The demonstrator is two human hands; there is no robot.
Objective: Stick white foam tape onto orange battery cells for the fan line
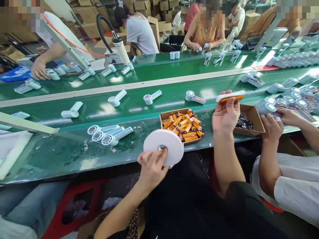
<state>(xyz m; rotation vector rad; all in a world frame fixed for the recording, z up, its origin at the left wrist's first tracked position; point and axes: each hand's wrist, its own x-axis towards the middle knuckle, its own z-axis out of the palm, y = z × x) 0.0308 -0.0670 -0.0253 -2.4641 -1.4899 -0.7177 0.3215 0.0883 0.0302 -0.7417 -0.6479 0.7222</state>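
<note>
My left hand grips a white roll of tape at the near table edge, with fingers at its centre hole. Raised over the table, my right hand holds an orange cylindrical battery between thumb and fingers. A white strip lies along the top of that battery. Behind the roll, a cardboard box is filled with several orange batteries. To the left lie several pale blue handheld fan bodies with round heads. My right fingertips are partly hidden behind the battery.
A box of small dark parts stands right of my right wrist. A co-worker's hands work close by on the right. Fan bodies lie spaced along the green conveyor. Other people sit across the line.
</note>
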